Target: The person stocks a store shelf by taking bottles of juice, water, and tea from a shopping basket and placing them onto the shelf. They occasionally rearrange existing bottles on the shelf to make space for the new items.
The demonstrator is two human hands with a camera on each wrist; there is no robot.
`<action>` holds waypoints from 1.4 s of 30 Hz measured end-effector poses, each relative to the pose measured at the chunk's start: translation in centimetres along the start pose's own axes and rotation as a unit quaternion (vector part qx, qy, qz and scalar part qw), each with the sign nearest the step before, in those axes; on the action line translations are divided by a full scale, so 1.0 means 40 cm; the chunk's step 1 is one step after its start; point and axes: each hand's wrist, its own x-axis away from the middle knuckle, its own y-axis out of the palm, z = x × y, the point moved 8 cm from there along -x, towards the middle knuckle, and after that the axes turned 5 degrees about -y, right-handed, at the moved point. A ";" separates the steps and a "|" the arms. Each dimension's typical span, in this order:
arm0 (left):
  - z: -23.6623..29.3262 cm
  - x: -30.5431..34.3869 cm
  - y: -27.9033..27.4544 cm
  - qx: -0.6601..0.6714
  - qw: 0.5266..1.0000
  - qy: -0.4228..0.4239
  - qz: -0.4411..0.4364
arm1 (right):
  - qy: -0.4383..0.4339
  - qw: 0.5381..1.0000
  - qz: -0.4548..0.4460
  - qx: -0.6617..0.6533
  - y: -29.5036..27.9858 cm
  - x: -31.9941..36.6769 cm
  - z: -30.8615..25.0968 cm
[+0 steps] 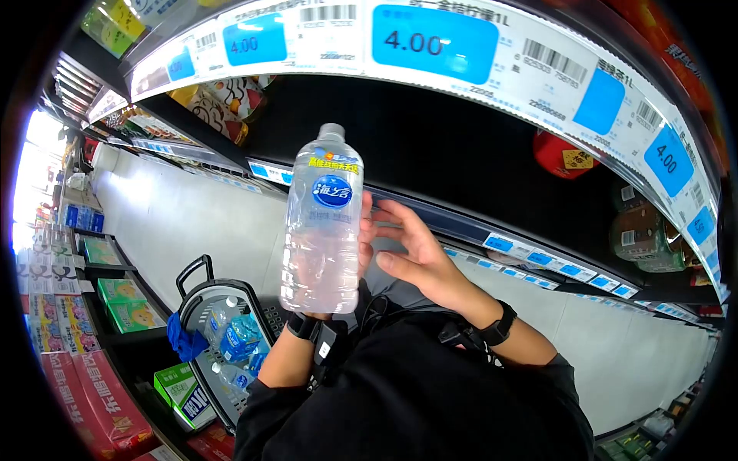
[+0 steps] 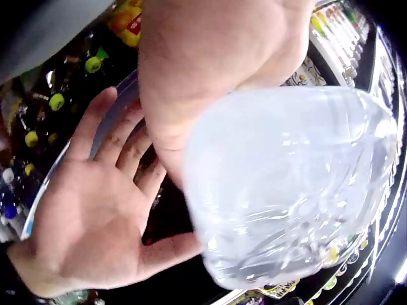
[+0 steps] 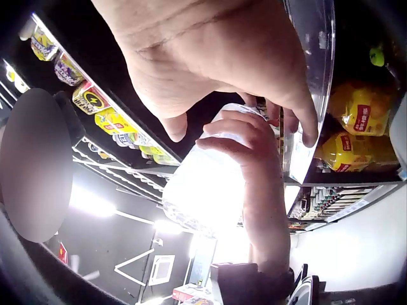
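Observation:
A clear, unlabelled-cap plastic bottle of drink with a blue oval label stands upright before my chest in the head view. My left hand grips it from behind, fingers wrapped round its side; in the head view the bottle hides most of that hand. To the right of the bottle, my right hand is spread, its fingers slightly bent and near the bottle, holding nothing. The left wrist view shows the palm of this right hand facing the camera, with the bottle's base large beside it.
A dark shelf with price tags spans ahead, a red-lidded container and jars at its right. A grey basket holding several bottles stands at lower left, beside boxed goods. Pale floor runs between.

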 end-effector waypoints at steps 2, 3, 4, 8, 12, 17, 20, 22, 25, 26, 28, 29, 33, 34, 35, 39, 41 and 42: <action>0.040 0.030 -0.073 -0.165 0.980 0.032 0.104 | 0.001 0.999 -0.025 -0.028 0.012 -0.016 0.005; 0.054 0.044 -0.094 -0.242 0.959 0.042 0.138 | -0.031 0.999 -0.031 -0.011 0.011 -0.029 0.000; 0.063 0.052 -0.099 -0.315 0.932 0.048 0.173 | -0.032 0.999 -0.028 -0.011 0.010 -0.035 -0.007; -0.009 0.001 -0.012 -0.163 0.970 -0.028 0.176 | 0.043 0.996 -0.048 -0.070 0.026 -0.033 -0.001; -0.008 -0.019 0.025 -0.287 0.935 -0.039 0.204 | -0.004 0.999 -0.024 -0.021 -0.003 -0.021 -0.019; 0.007 -0.080 0.122 -0.708 0.659 -0.050 0.249 | -0.013 0.973 0.088 -0.215 -0.052 -0.008 -0.092; -0.019 -0.119 0.159 -0.721 0.660 -0.052 0.204 | -0.065 0.982 0.134 -0.112 -0.091 -0.017 -0.136; -0.054 -0.138 0.191 -0.726 0.667 -0.030 0.164 | -0.061 0.982 0.151 -0.096 -0.095 -0.022 -0.170; -0.074 -0.186 0.201 -0.752 0.654 0.003 0.083 | -0.066 0.969 0.217 -0.099 -0.131 -0.018 -0.202; -0.078 -0.207 0.214 -0.771 0.635 0.016 0.047 | -0.067 0.969 0.216 -0.096 -0.141 -0.021 -0.208; -0.052 -0.234 0.182 -0.755 0.644 -0.029 0.120 | -0.133 0.966 0.200 -0.091 -0.155 -0.028 -0.246; -0.050 -0.251 0.159 -0.673 0.727 -0.046 0.129 | -0.124 0.968 0.198 -0.087 -0.162 -0.021 -0.255; -0.040 -0.335 0.158 -0.557 0.818 -0.069 0.126 | -0.166 0.929 0.181 0.277 -0.232 0.039 -0.340; -0.030 -0.356 0.170 -0.554 0.822 -0.053 0.122 | -0.192 0.905 0.209 0.316 -0.258 0.067 -0.360; -0.015 -0.378 0.180 -0.575 0.808 -0.020 0.127 | -0.186 0.882 0.242 0.360 -0.301 0.101 -0.365; 0.052 -0.421 0.176 -0.626 0.773 0.059 0.082 | -0.143 0.804 0.342 0.465 -0.440 0.228 -0.343; 0.083 -0.406 0.150 -0.628 0.763 0.088 0.122 | -0.114 0.761 0.348 0.536 -0.450 0.270 -0.338; 0.100 -0.401 0.134 -0.636 0.758 0.080 0.117 | -0.095 0.754 0.365 0.539 -0.461 0.285 -0.328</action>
